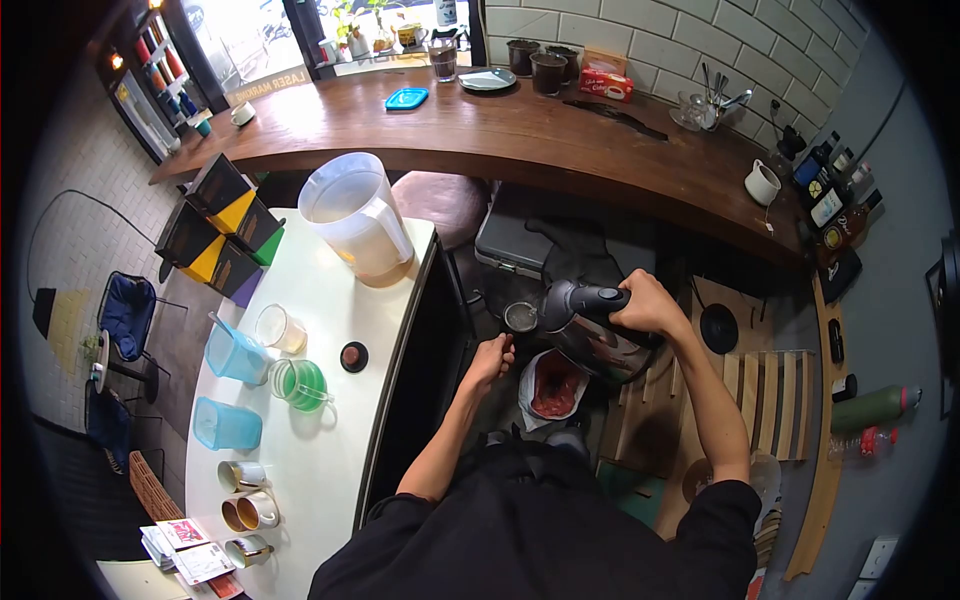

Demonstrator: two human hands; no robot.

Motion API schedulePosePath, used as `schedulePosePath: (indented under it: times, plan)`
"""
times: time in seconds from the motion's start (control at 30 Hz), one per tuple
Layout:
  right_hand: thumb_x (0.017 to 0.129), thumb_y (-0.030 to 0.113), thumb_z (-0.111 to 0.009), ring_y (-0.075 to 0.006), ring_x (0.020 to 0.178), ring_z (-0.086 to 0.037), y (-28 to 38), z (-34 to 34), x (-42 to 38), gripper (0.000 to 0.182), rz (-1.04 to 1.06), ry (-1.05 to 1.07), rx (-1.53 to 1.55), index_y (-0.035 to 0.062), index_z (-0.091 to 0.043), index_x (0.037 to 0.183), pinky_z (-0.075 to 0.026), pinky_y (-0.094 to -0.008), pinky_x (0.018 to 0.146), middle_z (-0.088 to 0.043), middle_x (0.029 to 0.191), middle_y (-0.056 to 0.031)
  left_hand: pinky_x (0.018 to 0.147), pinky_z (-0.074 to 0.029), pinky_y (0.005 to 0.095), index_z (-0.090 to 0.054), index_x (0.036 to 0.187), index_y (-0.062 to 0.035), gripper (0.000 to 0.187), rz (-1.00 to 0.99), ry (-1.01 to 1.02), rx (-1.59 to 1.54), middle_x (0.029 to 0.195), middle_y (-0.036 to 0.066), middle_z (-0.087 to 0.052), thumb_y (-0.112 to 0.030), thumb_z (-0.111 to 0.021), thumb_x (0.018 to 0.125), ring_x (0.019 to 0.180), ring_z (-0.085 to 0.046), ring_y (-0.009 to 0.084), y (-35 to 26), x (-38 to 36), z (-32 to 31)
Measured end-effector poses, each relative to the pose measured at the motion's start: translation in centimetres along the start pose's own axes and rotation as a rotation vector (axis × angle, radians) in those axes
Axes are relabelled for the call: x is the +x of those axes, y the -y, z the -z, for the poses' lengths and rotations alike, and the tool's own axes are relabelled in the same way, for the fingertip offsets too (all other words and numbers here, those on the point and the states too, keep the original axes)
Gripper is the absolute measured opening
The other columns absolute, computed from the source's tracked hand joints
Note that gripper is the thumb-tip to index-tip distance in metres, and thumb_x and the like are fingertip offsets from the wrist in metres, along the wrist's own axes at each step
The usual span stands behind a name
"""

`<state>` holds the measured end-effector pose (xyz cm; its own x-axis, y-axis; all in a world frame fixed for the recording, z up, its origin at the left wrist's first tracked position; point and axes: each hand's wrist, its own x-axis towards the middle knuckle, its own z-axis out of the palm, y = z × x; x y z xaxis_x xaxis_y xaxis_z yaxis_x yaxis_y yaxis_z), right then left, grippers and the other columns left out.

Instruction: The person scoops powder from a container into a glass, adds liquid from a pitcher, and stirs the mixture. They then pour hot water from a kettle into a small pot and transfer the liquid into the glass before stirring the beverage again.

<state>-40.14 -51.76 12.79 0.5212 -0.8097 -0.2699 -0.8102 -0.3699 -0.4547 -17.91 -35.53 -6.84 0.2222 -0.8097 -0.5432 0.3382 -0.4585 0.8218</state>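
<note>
My right hand [648, 303] is wrapped round the black handle of a kettle [600, 345] with a shiny metal body, held above the floor area. The kettle's lidded top and spout side point left. My left hand [490, 360] is closed in a pinch on the handle of a small round strainer [520, 317], which is just left of the kettle's spout side. Whether the strainer touches the kettle I cannot tell. Below the kettle and to the right of my left hand, a white bag or bin [553, 390] holds something reddish.
On the white counter [330, 450] at left are a large plastic pitcher [355, 215], blue containers [227, 424], a green glass [299, 384] and mugs [250, 511]. A wooden slatted rack [765, 400] stands at right. A long wooden bar [450, 125] runs across the back.
</note>
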Motion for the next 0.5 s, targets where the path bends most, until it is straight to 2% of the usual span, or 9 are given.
schedulePosePath:
  times: [0.5]
  plan:
    - [0.058, 0.019, -0.079, -0.0394, 0.105, -0.067, -1.5, 1.0, -0.8, 0.051, -0.008, -0.047, -0.032, -0.006, -0.07, 0.101, -0.052, -0.0417, 0.093, -0.07, 0.105, -0.0266, 0.047, -0.028, 0.0231, -0.056, 0.087, -0.0122, 0.041, 0.004, 0.046, 0.04, 0.063, -0.009, -0.047, -0.042, -0.037, 0.106, 0.051, -0.036, 0.0036, -0.8, 0.7, -2.2]
